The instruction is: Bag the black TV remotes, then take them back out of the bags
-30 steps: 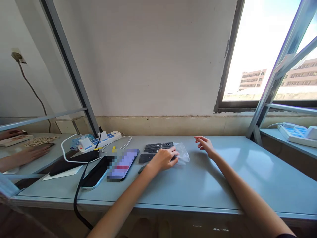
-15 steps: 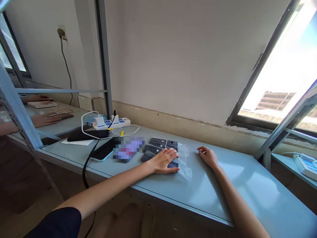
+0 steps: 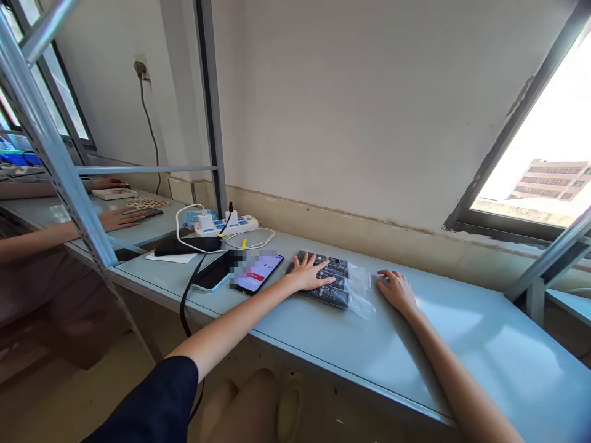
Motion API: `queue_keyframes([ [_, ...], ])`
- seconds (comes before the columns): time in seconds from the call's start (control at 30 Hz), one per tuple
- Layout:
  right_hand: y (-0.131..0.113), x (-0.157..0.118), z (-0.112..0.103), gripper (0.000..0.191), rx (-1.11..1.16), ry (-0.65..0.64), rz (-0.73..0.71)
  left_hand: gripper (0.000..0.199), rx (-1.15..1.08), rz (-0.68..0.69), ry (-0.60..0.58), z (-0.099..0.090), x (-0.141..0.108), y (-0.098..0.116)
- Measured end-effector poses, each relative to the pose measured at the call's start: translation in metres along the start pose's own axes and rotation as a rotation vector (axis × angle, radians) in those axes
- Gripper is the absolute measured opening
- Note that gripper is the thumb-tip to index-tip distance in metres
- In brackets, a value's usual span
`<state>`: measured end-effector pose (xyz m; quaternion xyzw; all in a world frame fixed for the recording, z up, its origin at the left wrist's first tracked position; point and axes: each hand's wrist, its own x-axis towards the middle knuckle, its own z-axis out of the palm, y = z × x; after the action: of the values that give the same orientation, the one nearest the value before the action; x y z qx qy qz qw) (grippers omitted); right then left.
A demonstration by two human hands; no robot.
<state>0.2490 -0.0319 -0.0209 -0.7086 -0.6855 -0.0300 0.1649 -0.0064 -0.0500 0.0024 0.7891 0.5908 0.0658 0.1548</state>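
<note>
Several dark, flat packets in clear plastic bags (image 3: pixel 339 299) lie side by side on the pale blue table, their loose clear ends pointing right. What is inside the bags cannot be made out. My left hand (image 3: pixel 309 274) rests palm down on the left part of the packets, fingers spread, hiding some of them. To the right of the bags, my right hand (image 3: pixel 398 291) lies on the tabletop (image 3: pixel 369 351), touching no packet. Its fingers are loosely bent and apart, with nothing visible in them.
Left of the packets lie a lit phone (image 3: pixel 258 275), a second phone (image 3: pixel 215 272) and a black pouch (image 3: pixel 178 246). A power strip (image 3: pixel 226 224) with white cables stands behind them. Metal posts (image 3: pixel 69 160) frame the table; another person's hand (image 3: pixel 122 218) rests at the left table.
My left hand has moved from the near right part of the packets to their left, farther side. The packets now lie closer together. My view has turned slightly left.
</note>
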Motion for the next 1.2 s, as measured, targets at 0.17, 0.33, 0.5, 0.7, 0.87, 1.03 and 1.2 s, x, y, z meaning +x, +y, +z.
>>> queue_keyframes([
  [0.17,-0.003,0.003,0.013,0.042,-0.100,-0.024,0.040,0.072,0.016,-0.011,0.022,0.008,0.011,0.013],
  [0.33,-0.002,0.005,0.020,0.046,-0.181,-0.057,0.093,0.068,0.052,-0.013,0.076,0.009,0.024,0.026],
  [0.5,-0.002,0.007,0.023,0.048,-0.248,-0.068,0.192,0.044,0.045,-0.025,0.208,-0.003,0.040,0.023],
  [0.7,-0.003,0.008,0.027,0.045,-0.288,-0.056,0.209,0.042,0.001,-0.101,0.261,-0.002,0.050,0.009],
  [0.87,-0.005,0.015,0.031,0.042,-0.287,-0.044,0.240,0.052,-0.027,-0.181,0.193,0.002,0.054,0.003],
  [1.03,-0.015,0.021,0.037,0.042,-0.275,0.004,0.311,0.051,-0.031,-0.176,0.155,0.005,0.056,0.002],
  [1.2,-0.022,0.018,0.037,0.039,-0.275,0.052,0.316,0.051,-0.047,-0.157,0.187,0.006,0.056,0.002],
])
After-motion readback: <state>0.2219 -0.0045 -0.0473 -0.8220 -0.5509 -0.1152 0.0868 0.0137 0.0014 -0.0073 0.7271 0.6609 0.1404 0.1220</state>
